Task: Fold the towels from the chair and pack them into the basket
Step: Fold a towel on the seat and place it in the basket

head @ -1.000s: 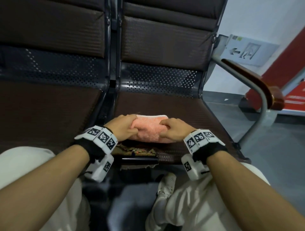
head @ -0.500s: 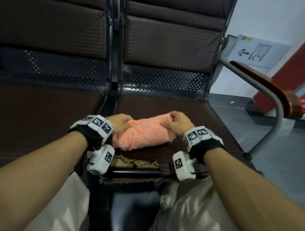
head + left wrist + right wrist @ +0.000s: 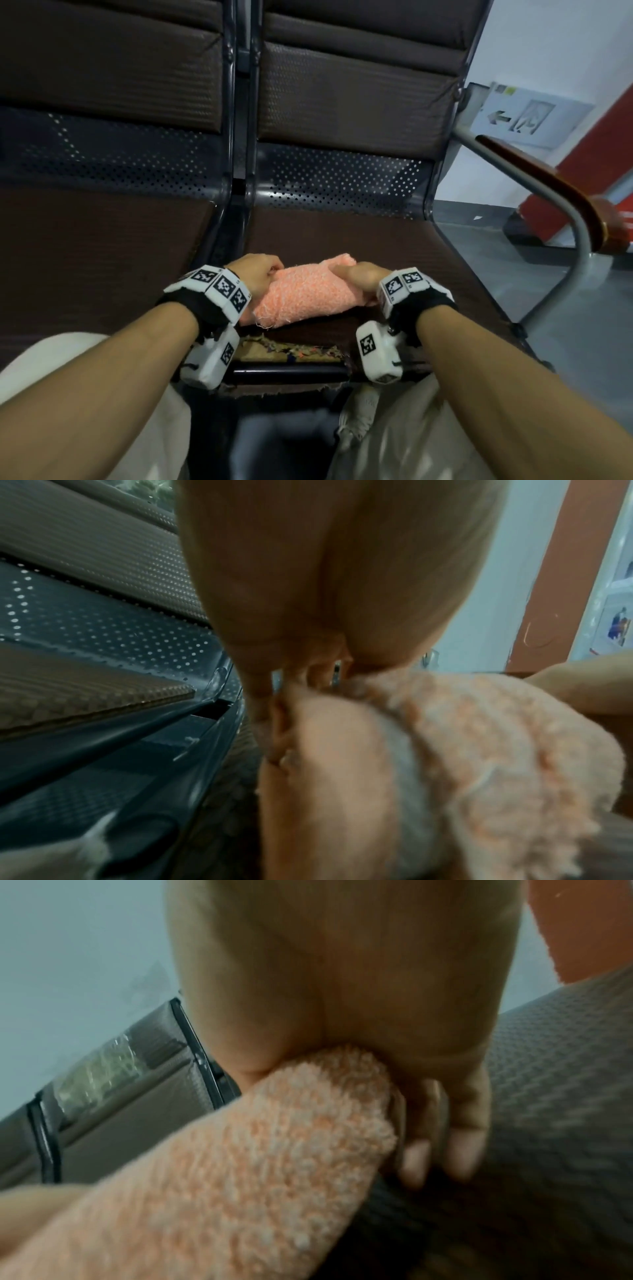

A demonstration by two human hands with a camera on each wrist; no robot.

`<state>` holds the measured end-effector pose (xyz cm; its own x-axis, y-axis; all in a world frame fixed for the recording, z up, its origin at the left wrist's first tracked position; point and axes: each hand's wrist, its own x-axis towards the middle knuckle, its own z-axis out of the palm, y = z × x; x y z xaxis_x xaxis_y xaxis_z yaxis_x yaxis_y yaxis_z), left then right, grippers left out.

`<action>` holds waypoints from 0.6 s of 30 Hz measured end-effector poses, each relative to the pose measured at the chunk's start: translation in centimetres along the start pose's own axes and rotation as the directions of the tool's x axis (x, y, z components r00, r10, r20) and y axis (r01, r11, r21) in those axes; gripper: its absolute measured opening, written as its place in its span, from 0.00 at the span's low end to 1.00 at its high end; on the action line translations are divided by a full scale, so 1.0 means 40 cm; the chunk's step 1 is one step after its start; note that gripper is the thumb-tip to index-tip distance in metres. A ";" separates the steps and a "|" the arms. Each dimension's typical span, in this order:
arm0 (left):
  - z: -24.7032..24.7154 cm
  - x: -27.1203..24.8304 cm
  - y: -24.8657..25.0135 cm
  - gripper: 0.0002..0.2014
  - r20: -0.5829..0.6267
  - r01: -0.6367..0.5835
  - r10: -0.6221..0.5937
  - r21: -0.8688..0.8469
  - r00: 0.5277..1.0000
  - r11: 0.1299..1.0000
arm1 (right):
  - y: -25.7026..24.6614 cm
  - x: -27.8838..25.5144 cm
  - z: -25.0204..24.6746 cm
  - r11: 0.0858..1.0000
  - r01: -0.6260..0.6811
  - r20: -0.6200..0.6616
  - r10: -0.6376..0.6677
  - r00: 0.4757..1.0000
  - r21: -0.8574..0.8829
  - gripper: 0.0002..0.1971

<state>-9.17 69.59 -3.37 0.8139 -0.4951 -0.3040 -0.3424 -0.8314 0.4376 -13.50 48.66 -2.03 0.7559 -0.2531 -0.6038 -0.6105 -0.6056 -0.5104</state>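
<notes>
My left hand [image 3: 256, 274] and right hand [image 3: 359, 279] each hold one end of the folded orange towel [image 3: 301, 291], which lies across the near part of the chair seat [image 3: 394, 250], tilted so its right end sits farther than its left.

The head view shows both hands from above, knuckles up, but hides my fingertips. The left wrist view shows my left hand [image 3: 325, 574] with its fingers [image 3: 291, 685] curled down into the towel's [image 3: 479, 750] left end, so that grip is closed on the cloth. The right wrist view shows my right hand [image 3: 342, 974] with the palm on top of the towel's [image 3: 240, 1164] rounded end and the fingers [image 3: 462, 1137] curled around it towards the seat fabric [image 3: 565, 1096]; that grip is also closed on the towel.

The seat is dark brown woven padding on a perforated metal frame [image 3: 342, 178], one of two joined seats; the neighbouring seat [image 3: 102, 246] lies to the left. The padding is torn along the near edge [image 3: 291, 353], just near of the towel. A wood-topped armrest [image 3: 548, 185] stands to the right, with grey floor [image 3: 582, 325] and a white wall carrying an arrow sign [image 3: 524, 116] beyond it.

Bare seat surface extends far of the towel to the backrest [image 3: 356, 102]. No basket is in view.
</notes>
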 end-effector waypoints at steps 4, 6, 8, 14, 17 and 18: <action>-0.039 -0.038 0.050 0.22 -0.124 -0.017 -0.002 -0.154 0.992 0.988 | -0.049 -0.083 -0.047 0.957 0.127 0.087 -0.154 0.984 0.261 0.27; -0.077 -0.067 0.082 0.33 -0.179 -0.122 0.072 -0.289 0.981 0.950 | -0.072 -0.129 -0.076 0.929 0.362 -0.053 -0.359 0.932 0.073 0.22; -0.119 -0.106 0.112 0.51 -0.187 -0.226 0.170 -0.343 0.968 0.912 | -0.093 -0.194 -0.107 0.845 0.532 -0.165 -0.533 0.830 -0.057 0.17; -0.215 -0.206 0.213 0.62 -0.272 -0.443 0.372 -0.280 0.887 0.852 | -0.115 -0.422 -0.207 0.633 0.761 -0.165 -0.773 0.612 -0.145 0.31; -0.239 -0.242 0.278 0.58 -0.365 -0.512 0.431 -0.164 0.825 0.843 | -0.108 -0.513 -0.256 0.595 0.766 -0.171 -0.803 0.570 -0.243 0.33; -0.247 -0.253 0.303 0.55 -0.353 -0.524 0.446 -0.164 0.822 0.836 | -0.096 -0.536 -0.272 0.587 0.769 -0.176 -0.810 0.560 -0.253 0.32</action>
<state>-16.93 67.00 13.37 0.6823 -0.6890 0.2444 -0.6357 -0.3941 0.6638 -24.79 48.19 19.52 0.9591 0.2157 0.1835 0.2831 -0.7412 -0.6087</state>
